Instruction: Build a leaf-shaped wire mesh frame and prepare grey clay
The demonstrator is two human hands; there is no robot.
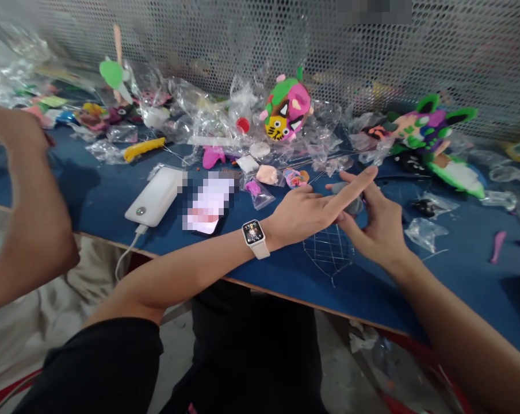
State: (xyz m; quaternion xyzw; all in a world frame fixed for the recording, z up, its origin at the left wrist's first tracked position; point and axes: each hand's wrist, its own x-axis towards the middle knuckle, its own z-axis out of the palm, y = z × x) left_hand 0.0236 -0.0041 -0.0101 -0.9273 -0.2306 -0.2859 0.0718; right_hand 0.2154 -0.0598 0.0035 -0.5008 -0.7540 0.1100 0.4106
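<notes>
My left hand [316, 210], with a white smartwatch [255, 238] on the wrist, lies flat with fingers stretched out over a grey lump of clay [350, 202]. My right hand [378, 227] is under it, palm up, and the clay is pressed between the two palms. Both hands hover above a wire mesh frame [329, 250] on the blue table [113, 195].
A white power bank [155, 196] and a phone [208, 204] lie left of my hands. Clay figures [286, 112] [428, 132], clay bits and clear plastic bags [426, 233] crowd the back, before a perforated metal screen. Another person's arm [27, 207] is at left.
</notes>
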